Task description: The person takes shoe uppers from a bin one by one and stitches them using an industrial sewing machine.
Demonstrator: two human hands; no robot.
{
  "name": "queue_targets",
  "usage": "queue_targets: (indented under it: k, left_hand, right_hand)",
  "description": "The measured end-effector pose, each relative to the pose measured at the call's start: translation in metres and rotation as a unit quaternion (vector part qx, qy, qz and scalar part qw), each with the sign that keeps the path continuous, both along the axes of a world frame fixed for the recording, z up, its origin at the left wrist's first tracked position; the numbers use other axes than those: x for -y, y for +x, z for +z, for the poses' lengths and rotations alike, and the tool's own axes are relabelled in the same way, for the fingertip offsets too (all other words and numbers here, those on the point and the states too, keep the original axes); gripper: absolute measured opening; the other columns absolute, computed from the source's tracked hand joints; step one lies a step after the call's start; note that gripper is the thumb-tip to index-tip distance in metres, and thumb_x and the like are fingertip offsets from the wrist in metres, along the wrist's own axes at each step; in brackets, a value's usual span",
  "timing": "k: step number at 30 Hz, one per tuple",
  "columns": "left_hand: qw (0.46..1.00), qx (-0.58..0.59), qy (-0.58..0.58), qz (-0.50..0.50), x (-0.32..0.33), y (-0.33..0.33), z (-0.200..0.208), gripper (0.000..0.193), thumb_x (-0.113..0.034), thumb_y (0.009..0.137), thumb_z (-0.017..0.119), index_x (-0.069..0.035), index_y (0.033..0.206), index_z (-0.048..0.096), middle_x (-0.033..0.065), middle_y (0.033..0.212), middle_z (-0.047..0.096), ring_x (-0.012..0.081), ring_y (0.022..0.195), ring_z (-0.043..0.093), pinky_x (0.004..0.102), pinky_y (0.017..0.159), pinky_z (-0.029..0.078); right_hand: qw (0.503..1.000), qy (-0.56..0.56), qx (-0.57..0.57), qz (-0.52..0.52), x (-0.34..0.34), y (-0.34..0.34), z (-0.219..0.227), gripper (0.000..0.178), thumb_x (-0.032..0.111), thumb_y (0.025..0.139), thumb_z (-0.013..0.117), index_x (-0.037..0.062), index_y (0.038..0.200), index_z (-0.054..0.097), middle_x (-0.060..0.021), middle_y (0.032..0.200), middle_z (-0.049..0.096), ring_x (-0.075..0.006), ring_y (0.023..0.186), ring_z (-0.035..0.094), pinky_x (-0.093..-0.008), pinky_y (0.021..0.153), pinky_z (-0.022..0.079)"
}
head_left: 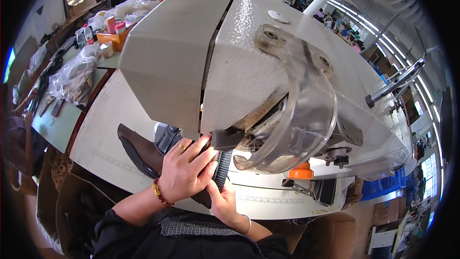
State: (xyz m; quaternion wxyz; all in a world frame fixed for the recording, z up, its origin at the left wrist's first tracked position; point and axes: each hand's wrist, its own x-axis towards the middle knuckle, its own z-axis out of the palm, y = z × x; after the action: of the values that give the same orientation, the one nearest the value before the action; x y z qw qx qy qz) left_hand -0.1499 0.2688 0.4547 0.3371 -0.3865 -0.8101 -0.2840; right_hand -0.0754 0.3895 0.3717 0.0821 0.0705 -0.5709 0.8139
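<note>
A large grey sewing machine (177, 52) fills the middle, with a clear curved guard (314, 115) over its needle area. Under its head lies a dark brown leather piece (139, 146) with a ribbed black strip (222, 168) along one part; I cannot tell what article it is. My left hand (184, 170) presses on it beside the needle area, fingers bent and reaching toward the machine. Lower down, my right hand (224, 202) grips its near edge, thumb on top and the other fingers mostly hidden. The needle itself is hidden from view.
Printed rulers run along the pale machine table (110, 115). An orange knob (301, 170) sits below the guard. On the left bench are a plastic bag (76, 79), bottles and an orange box (115, 38). Cardboard boxes (330, 235) stand below the table; another person (19, 139) is at far left.
</note>
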Motion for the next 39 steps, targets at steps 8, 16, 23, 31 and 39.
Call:
queue_targets:
  k: [8, 16, 23, 31, 39]
  left_hand:
    - [1.000, 0.009, 0.017, -0.025, 0.004, -0.004, -0.002, 0.024, -0.012, 0.071, 0.068, -0.005, 0.093, 0.064, 0.0129, 0.104, 0.062, 0.0260, 0.075, 0.057, 0.0336, 0.064, 0.049]
    - [1.000, 0.021, 0.020, -0.007, -0.001, -0.009, -0.018, 0.021, -0.013, 0.071, 0.069, -0.005, 0.088, 0.062, 0.0113, 0.098, 0.063, 0.0236, 0.069, 0.057, 0.0328, 0.059, 0.047]
    - [0.999, 0.039, 0.008, -0.010, 0.001, -0.009, -0.019, 0.020, -0.012, 0.072, 0.069, -0.004, 0.088, 0.061, 0.0123, 0.098, 0.062, 0.0242, 0.070, 0.057, 0.0328, 0.062, 0.047]
    - [0.997, 0.027, 0.056, -0.044, 0.002, -0.003, -0.013, 0.018, -0.007, 0.072, 0.069, -0.003, 0.088, 0.061, 0.0145, 0.105, 0.060, 0.0267, 0.075, 0.056, 0.0341, 0.065, 0.047]
    - [0.999, 0.023, 0.048, -0.004, -0.003, -0.009, -0.024, 0.012, -0.008, 0.073, 0.069, -0.006, 0.079, 0.060, 0.0112, 0.096, 0.062, 0.0242, 0.067, 0.055, 0.0335, 0.060, 0.045]
  right_hand:
    - [0.996, 0.082, -0.029, -0.021, 0.003, 0.001, 0.010, 0.029, 0.005, 0.094, 0.048, -0.0037, 0.122, 0.047, -0.0068, 0.113, 0.056, -0.0120, 0.103, 0.051, -0.0258, 0.090, 0.041]
    - [0.996, 0.091, 0.001, -0.008, -0.005, -0.003, 0.007, 0.028, 0.006, 0.094, 0.048, -0.0048, 0.120, 0.049, -0.0070, 0.112, 0.057, -0.0119, 0.100, 0.052, -0.0255, 0.088, 0.041]
    - [0.999, 0.038, 0.005, -0.038, 0.000, -0.008, 0.016, 0.019, 0.008, 0.094, 0.051, -0.0033, 0.108, 0.057, -0.0054, 0.097, 0.063, -0.0117, 0.087, 0.057, -0.0255, 0.080, 0.045]
    - [0.996, 0.019, 0.011, -0.081, 0.003, -0.008, 0.021, 0.013, 0.008, 0.093, 0.053, -0.0020, 0.096, 0.061, -0.0026, 0.082, 0.062, -0.0084, 0.072, 0.053, -0.0238, 0.065, 0.044]
    - [0.996, 0.056, 0.045, -0.057, -0.008, -0.015, 0.009, 0.027, 0.012, 0.093, 0.054, 0.0001, 0.069, 0.055, 0.0039, 0.056, 0.044, -0.0055, 0.051, 0.034, -0.0262, 0.045, 0.026]
